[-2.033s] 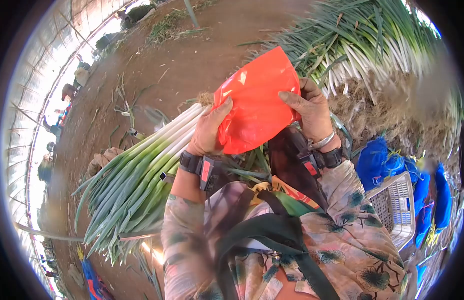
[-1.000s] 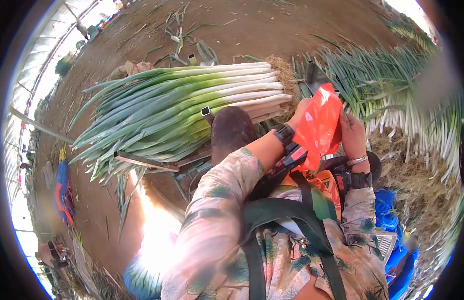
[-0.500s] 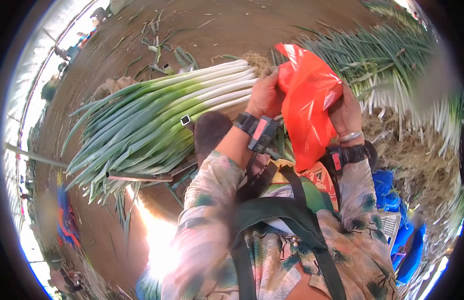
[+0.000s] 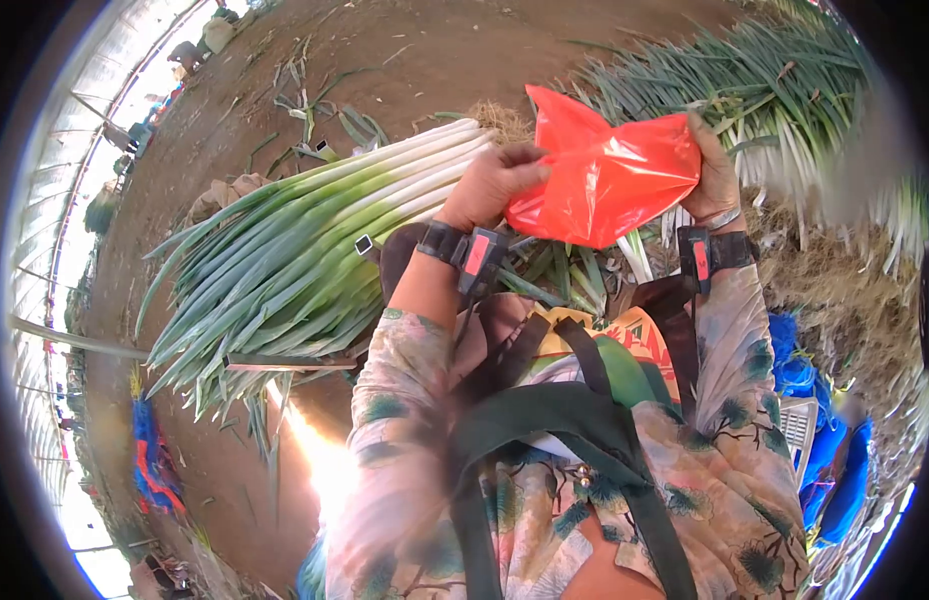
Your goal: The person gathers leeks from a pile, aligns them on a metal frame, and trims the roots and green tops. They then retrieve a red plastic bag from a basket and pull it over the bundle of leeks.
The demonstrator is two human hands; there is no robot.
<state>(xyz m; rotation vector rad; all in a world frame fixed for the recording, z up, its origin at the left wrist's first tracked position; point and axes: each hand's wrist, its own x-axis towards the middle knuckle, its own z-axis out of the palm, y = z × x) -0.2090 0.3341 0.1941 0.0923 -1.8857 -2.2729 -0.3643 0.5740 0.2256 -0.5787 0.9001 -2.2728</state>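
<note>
A red plastic bag (image 4: 610,185) is stretched between my two hands, above my lap. My left hand (image 4: 493,186) pinches its left edge between thumb and fingers. The bag's right edge is in my right hand (image 4: 715,180), whose fingers are partly hidden behind the plastic. Left of my left hand lies a neat stack of long green onions (image 4: 325,230), white ends toward the bag and green leaves fanning to the left. Some loose onion stalks (image 4: 575,275) show below the bag.
A large heap of green onions (image 4: 765,90) with roots lies at right. Blue plastic material (image 4: 830,460) and a white crate (image 4: 797,430) are at lower right. A blue and red bundle (image 4: 155,460) lies on the soil at left. Leaf scraps (image 4: 310,100) litter the ground ahead.
My hands have moved apart, the left one leftward and down. The red bag, which hung down in folds, is now spread wide and raised between them.
</note>
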